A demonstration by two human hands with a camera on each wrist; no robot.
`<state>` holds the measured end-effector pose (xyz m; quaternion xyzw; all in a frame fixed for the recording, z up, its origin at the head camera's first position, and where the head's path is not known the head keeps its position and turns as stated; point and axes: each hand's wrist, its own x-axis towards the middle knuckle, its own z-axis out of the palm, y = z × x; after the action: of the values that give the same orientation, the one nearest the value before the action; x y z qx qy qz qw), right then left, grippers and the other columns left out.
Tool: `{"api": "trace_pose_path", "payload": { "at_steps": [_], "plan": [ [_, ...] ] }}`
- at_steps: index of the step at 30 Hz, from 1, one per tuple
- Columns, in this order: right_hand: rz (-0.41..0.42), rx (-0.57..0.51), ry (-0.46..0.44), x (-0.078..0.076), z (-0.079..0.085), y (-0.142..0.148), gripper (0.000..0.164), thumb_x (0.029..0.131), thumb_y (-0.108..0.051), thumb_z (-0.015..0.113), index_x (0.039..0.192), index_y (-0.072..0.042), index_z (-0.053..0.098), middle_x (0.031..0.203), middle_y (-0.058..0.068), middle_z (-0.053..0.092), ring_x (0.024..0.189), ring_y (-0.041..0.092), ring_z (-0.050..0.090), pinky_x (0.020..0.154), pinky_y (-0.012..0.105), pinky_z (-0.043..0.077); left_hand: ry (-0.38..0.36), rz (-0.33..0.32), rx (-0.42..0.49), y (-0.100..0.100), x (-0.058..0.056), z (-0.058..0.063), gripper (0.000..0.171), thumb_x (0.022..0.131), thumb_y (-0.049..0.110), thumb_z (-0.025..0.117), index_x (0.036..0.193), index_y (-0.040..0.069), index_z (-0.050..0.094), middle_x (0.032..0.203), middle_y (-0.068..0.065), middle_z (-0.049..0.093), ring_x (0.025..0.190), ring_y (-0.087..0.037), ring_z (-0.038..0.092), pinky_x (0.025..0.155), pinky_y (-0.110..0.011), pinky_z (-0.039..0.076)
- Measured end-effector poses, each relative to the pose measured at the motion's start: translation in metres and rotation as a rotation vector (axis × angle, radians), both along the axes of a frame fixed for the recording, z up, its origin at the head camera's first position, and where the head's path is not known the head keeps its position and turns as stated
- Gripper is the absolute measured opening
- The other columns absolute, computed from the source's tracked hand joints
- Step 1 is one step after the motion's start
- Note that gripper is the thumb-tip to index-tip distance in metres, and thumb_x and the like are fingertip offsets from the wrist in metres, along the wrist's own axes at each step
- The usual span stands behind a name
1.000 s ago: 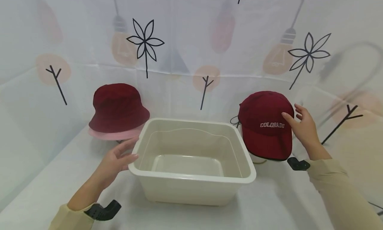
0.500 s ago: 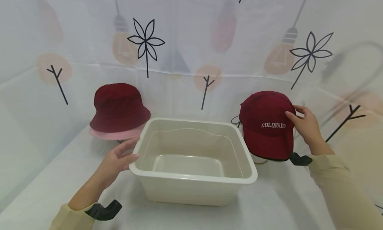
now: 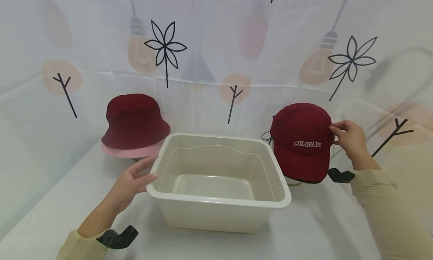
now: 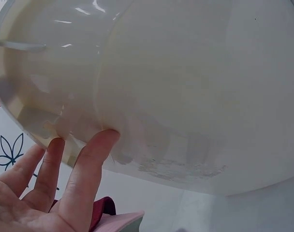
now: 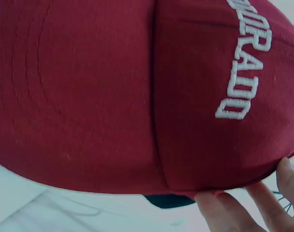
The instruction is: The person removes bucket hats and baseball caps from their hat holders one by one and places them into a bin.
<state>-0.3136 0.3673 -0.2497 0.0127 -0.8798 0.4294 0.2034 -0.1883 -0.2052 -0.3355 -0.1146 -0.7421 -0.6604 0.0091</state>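
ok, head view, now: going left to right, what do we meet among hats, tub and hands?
Dark red bucket hat with pink edge → cream tub → red COLORADO cap → right hand. Left hand left out: it shares the bucket hat's span.

Soft, even light washes a pale backdrop (image 3: 199, 111) in the head view, a curved shadow (image 3: 376, 75) falling at upper right (faint and soft-edged), while the dimmer left wrist view catches small white glints on a glossy cream tub (image 4: 195, 87).
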Motion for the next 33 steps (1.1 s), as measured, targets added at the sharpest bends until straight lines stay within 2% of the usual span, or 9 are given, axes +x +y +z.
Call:
{"api": "trace_pose_path", "payload": {
  "at_steps": [3,6,9,12,16,19,23,26,33],
  "plan": [
    [0.015,-0.044,-0.005,0.001,0.002,0.002,0.024,0.096,-0.016,0.050,0.104,0.007,0.050,0.077,-0.025,0.051,0.070,-0.009,0.050,0.057,0.018,0.052,-0.002,0.005,0.001,0.001,0.000,0.000,0.060,0.089,0.012,0.061,0.142,0.006,0.035,0.137,-0.019,0.039,0.116,-0.031,0.049,0.078,-0.036,0.051],
    [0.038,-0.083,-0.028,0.002,0.000,0.003,0.019,0.096,-0.019,0.051,0.103,-0.002,0.051,0.081,-0.023,0.050,0.073,-0.008,0.050,0.058,0.019,0.052,-0.007,0.010,0.005,0.001,0.000,0.000,0.060,0.089,0.012,0.062,0.143,0.006,0.035,0.138,-0.019,0.039,0.117,-0.033,0.048,0.078,-0.036,0.051],
    [0.047,-0.070,-0.057,0.003,-0.004,0.003,0.032,0.096,-0.025,0.049,0.116,0.000,0.048,0.102,-0.001,0.056,0.074,-0.011,0.049,0.062,0.017,0.052,-0.008,0.015,0.004,0.001,0.000,0.000,0.061,0.089,0.012,0.062,0.142,0.006,0.035,0.138,-0.019,0.039,0.118,-0.034,0.047,0.078,-0.036,0.052],
    [0.056,-0.019,-0.079,0.003,-0.007,0.002,0.051,0.096,-0.030,0.047,0.129,0.008,0.037,0.127,0.027,0.043,0.075,-0.014,0.045,0.064,0.015,0.051,-0.009,0.018,0.003,0.001,0.000,0.000,0.061,0.089,0.012,0.062,0.143,0.007,0.036,0.138,-0.019,0.039,0.118,-0.035,0.046,0.078,-0.036,0.051],
    [0.070,-0.007,-0.075,0.001,-0.009,0.002,0.052,0.097,-0.028,0.044,0.127,0.013,0.031,0.133,0.037,0.030,0.075,-0.016,0.043,0.062,0.015,0.051,-0.010,0.016,0.005,0.000,0.000,-0.001,0.061,0.089,0.013,0.062,0.143,0.007,0.035,0.138,-0.019,0.039,0.119,-0.035,0.046,0.079,-0.036,0.051],
    [0.062,-0.033,-0.044,0.000,-0.010,0.002,0.036,0.097,-0.022,0.045,0.115,0.009,0.037,0.126,0.033,0.036,0.071,-0.015,0.045,0.059,0.018,0.052,-0.015,0.015,0.011,0.000,0.000,-0.001,0.061,0.089,0.012,0.062,0.143,0.007,0.035,0.138,-0.019,0.039,0.118,-0.034,0.047,0.079,-0.035,0.051],
    [0.054,-0.078,-0.003,-0.001,-0.011,0.003,0.012,0.097,-0.016,0.047,0.099,-0.005,0.042,0.101,0.005,0.052,0.069,-0.008,0.049,0.055,0.021,0.052,-0.017,0.018,0.014,0.001,0.001,0.000,0.061,0.088,0.012,0.062,0.143,0.007,0.035,0.138,-0.019,0.039,0.118,-0.035,0.047,0.079,-0.036,0.051],
    [0.068,-0.125,-0.007,-0.001,-0.009,0.003,0.007,0.096,-0.015,0.048,0.096,-0.012,0.042,0.087,-0.012,0.050,0.066,0.000,0.050,0.054,0.023,0.053,-0.016,0.020,0.010,0.002,0.001,0.001,0.061,0.088,0.013,0.062,0.143,0.006,0.035,0.138,-0.019,0.039,0.119,-0.037,0.045,0.079,-0.036,0.051],
    [0.065,-0.198,-0.066,0.001,-0.002,0.001,0.005,0.097,-0.020,0.045,0.098,-0.017,0.040,0.096,-0.004,0.049,0.068,-0.004,0.054,0.054,0.030,0.055,-0.017,0.025,0.010,0.002,0.001,0.001,0.061,0.088,0.013,0.062,0.143,0.006,0.035,0.138,-0.020,0.038,0.120,-0.038,0.044,0.079,-0.037,0.051]
  ]
}}
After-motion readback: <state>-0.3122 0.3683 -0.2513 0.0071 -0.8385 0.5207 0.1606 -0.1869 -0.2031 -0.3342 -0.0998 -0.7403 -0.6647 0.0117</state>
